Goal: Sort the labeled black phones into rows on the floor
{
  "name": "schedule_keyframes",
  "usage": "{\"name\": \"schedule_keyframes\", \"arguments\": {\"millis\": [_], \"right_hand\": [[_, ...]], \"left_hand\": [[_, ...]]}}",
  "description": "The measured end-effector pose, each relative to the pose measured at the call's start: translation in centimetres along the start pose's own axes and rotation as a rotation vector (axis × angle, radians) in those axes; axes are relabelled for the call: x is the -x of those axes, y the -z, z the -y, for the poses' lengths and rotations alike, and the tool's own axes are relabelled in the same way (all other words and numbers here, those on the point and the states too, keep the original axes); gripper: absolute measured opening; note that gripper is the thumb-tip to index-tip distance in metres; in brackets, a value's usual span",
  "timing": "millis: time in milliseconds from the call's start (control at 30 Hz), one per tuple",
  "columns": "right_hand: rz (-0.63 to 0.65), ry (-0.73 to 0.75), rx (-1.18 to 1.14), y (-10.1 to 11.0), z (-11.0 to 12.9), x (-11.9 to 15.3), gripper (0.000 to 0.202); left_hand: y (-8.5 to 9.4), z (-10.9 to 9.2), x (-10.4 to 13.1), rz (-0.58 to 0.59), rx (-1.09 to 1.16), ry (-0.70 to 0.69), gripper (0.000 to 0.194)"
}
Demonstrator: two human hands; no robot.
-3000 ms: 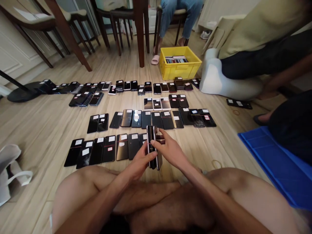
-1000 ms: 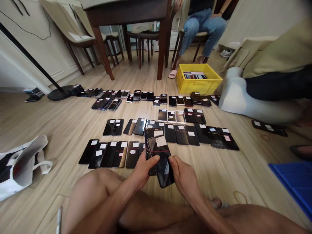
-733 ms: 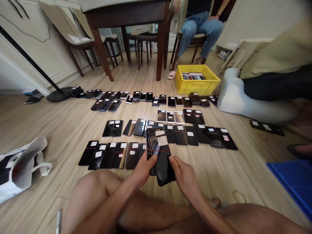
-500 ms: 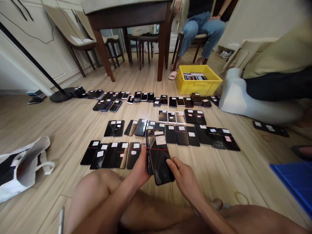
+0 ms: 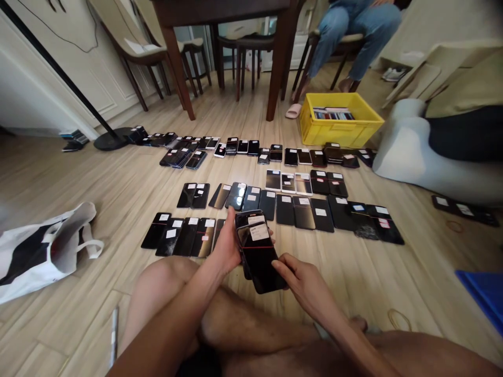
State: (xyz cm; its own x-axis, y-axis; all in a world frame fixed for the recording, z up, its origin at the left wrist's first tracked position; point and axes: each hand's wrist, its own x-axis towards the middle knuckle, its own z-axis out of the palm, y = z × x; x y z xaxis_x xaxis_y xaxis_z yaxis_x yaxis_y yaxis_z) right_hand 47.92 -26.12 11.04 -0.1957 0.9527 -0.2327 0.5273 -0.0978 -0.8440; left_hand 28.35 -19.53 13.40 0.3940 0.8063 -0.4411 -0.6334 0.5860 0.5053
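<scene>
Between my hands is a front smartphone with a dark screen, a white paper label near its top and a red band across it. Behind it, partly covered, is another labelled smartphone. My left hand is closed around the left edge of the rear phone, its fingertips showing at the right side. With thumb and fingers, my right hand pinches the lower right edge of the front phone. Just beyond them lie rows of labelled phones on the floor, the nearest including a dark phone with a pink sticker.
A yellow crate of upright items stands ahead right, near a seated person's legs. Another person's leg in a grey covering is at right. A white bag, pen, lamp base and blue panel lie around.
The view has turned a little left and down, so the floor items sit further right and higher. Both hands still hold the two phones, which overlap much as before.
</scene>
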Motion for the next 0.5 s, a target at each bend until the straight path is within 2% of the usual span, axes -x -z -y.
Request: {"name": "schedule_keyframes", "arguments": {"millis": [100,300,500], "right_hand": [[0.04,-0.067,-0.054,-0.5,-0.2,0.0,0.047],[0.066,-0.121,-0.151,-1.2,-0.1,0.0,0.044],[0.102,-0.128,-0.211,-1.5,-0.1,0.1,0.044]], "left_hand": [[0.2,-0.3,0.1,-0.026,0.038,0.057,0.076],[-0.3,-0.6,0.4,-0.139,0.006,0.04,0.054],[-0.7,-0.9,0.6,-0.184,-0.016,0.044,0.046]]}}
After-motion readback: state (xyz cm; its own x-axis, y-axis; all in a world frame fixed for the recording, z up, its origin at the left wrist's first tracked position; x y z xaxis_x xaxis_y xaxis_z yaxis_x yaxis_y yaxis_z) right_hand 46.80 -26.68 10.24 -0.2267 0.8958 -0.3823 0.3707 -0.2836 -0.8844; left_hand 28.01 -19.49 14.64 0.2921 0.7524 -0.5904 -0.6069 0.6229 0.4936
